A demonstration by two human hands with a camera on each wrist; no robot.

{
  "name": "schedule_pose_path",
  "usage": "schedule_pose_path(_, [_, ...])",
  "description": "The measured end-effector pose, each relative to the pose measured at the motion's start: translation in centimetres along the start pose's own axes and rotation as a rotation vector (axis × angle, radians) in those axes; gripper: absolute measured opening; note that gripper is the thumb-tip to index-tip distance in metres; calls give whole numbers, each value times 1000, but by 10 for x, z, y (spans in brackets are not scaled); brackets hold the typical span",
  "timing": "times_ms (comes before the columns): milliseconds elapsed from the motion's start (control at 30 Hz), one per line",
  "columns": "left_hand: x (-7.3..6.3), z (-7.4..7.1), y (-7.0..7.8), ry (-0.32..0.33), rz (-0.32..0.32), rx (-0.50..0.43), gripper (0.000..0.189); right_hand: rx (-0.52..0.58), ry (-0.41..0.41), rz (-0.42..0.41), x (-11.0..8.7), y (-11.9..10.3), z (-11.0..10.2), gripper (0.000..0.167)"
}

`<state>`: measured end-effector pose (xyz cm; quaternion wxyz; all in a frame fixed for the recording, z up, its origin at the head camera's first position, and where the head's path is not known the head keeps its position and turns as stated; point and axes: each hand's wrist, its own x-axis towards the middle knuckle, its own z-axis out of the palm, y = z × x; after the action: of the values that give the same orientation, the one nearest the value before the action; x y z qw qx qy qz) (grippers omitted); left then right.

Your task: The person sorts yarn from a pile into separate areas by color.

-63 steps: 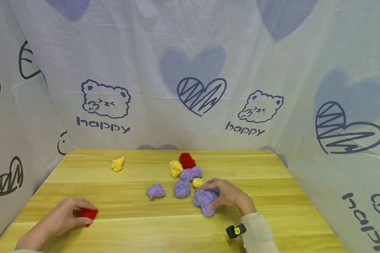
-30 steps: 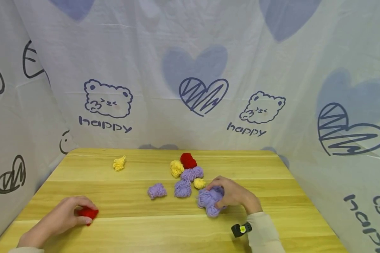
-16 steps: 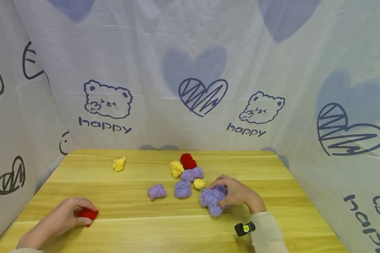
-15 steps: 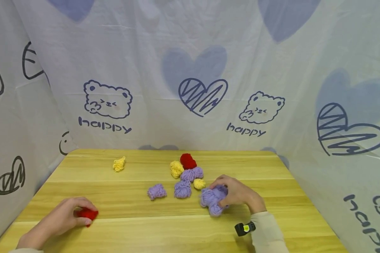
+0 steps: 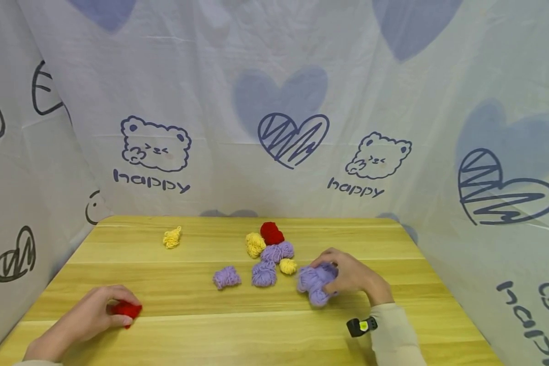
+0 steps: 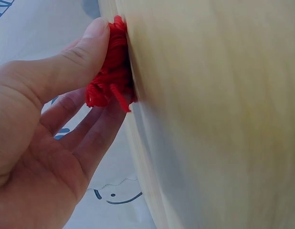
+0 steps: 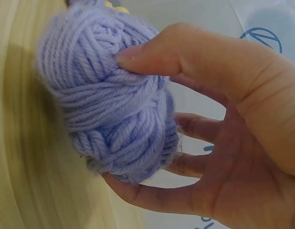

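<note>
My left hand [image 5: 98,312] pinches a small red yarn bundle [image 5: 127,308] against the tabletop at the left. In the left wrist view the thumb presses one side of the red yarn [image 6: 114,67], with fingers behind it. My right hand [image 5: 354,277] grips a large lilac yarn skein [image 5: 314,284] right of the cluster. The right wrist view shows the thumb on top of the lilac skein [image 7: 123,105] and fingers curled beneath it. Whether the skein still touches the table I cannot tell. A small yellow yarn ball [image 5: 288,266] lies just left of the right hand.
Beside the yellow ball lie lilac skeins [image 5: 264,273], a yellow skein [image 5: 255,245] and a red one [image 5: 272,233]. Another lilac bundle [image 5: 226,277] sits apart, and a yellow one [image 5: 172,238] is far left. Printed cloth [image 5: 219,198] surrounds the wooden table [image 5: 187,335].
My right hand has drawn the large lilac skein to the right, away from the small yellow ball, and slightly farther back lately. The left hand stays in place with the red yarn.
</note>
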<state>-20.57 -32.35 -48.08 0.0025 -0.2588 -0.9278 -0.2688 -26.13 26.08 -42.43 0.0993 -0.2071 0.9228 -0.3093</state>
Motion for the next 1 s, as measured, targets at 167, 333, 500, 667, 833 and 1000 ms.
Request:
schedule_pose_path(167, [0,0,0,-1,-3,-4,26,-10,18,5,-1,6,-6,55])
schedule_pose_path(333, [0,-1,1,-5,-9,-7,26,-12,30,-3,-3,11,-13,55])
schedule_pose_path(500, [-1,-1,1,-8,-19,-3,26,-28,42,-6,-6,16,-21,55])
schedule_pose_path(667, [-1,-1,0,-11,-28,2,26,-44,71,4,-8,24,-30,55])
schedule_pose_path(833, [-1,-2,1,-8,-35,11,27,-50,89,25,-11,33,-39,55])
schedule_pose_path(1000, [-1,-2,2,-7,-36,11,27,-57,108,55,-20,42,-46,56])
